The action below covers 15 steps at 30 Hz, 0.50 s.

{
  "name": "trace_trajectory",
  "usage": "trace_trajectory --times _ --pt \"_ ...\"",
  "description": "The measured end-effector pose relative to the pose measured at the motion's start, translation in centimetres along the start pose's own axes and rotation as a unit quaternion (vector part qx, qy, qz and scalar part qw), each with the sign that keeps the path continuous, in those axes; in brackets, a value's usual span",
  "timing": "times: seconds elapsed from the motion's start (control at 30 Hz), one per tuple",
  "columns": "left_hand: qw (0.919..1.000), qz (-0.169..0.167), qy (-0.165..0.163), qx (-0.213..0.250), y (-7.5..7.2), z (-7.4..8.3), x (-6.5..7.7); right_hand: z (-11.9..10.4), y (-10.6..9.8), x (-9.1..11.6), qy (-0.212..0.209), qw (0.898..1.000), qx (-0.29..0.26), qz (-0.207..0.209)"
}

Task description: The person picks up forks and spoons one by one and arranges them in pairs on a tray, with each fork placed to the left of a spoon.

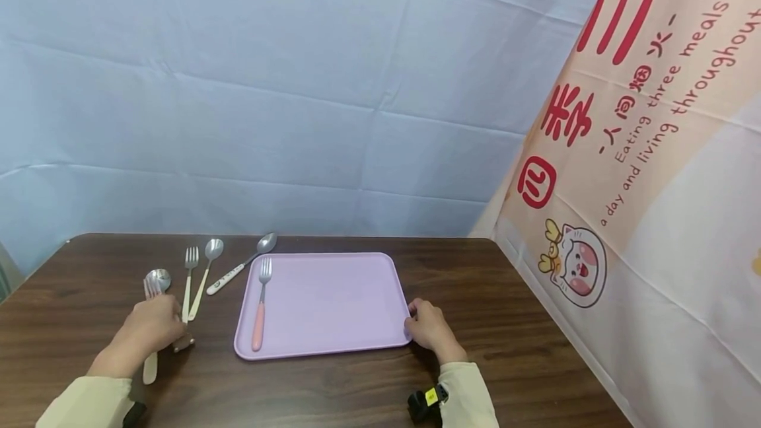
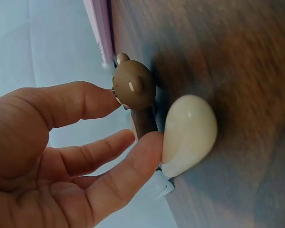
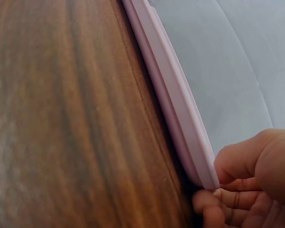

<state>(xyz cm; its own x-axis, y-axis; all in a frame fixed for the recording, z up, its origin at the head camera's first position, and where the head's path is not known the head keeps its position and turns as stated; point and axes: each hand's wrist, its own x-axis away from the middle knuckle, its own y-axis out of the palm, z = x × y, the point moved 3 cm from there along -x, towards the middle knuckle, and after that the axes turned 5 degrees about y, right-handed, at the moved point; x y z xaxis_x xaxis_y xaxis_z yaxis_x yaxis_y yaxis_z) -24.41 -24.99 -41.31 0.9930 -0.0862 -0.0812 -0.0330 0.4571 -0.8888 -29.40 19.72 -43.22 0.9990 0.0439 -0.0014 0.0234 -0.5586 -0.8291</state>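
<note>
My left hand [image 1: 151, 325] is low over the table's left side, thumb and fingers around the brown bear-head handle end [image 2: 135, 85] of a utensil. A rounded cream handle end [image 2: 190, 135] lies beside the fingertips. Beyond the knuckles show a spoon bowl [image 1: 158, 278] and fork tines [image 1: 151, 287]; I cannot tell which belongs to the bear handle. My right hand [image 1: 429, 327] pinches the rim of a lilac tray [image 1: 339, 302] near its front right corner, thumb above and fingers below in the right wrist view. A pink-handled fork [image 1: 259, 312] lies along the tray's left side.
Between left hand and tray lie a cream-handled fork [image 1: 189, 279], a cream-handled spoon [image 1: 205, 279] and a spoon with a patterned white handle [image 1: 240, 265]. The dark wooden table [image 1: 297, 388] ends at a pale cloth backdrop [image 1: 267, 117]; a printed cloth [image 1: 642, 170] hangs at right.
</note>
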Motion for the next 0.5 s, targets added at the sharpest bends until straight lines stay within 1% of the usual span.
trace_trajectory --times 0.17,0.23,0.4,0.5 --pt "1.0000 0.005 -0.005 0.005 -0.11 -0.10 0.13 -0.15 -0.03 0.07 -0.005 1.000 -0.008 -0.002" --pt "0.9998 0.001 -0.010 0.014 -0.08 -0.10 0.19 -0.16 -0.05 0.04 -0.006 1.000 -0.009 -0.003" --pt "0.9978 -0.017 -0.034 0.055 0.00 -0.13 0.25 -0.12 -0.09 -0.04 -0.006 1.000 -0.007 0.001" --pt "0.9963 -0.026 -0.043 0.070 -0.01 -0.17 0.17 -0.08 -0.10 -0.03 -0.007 1.000 -0.005 0.002"
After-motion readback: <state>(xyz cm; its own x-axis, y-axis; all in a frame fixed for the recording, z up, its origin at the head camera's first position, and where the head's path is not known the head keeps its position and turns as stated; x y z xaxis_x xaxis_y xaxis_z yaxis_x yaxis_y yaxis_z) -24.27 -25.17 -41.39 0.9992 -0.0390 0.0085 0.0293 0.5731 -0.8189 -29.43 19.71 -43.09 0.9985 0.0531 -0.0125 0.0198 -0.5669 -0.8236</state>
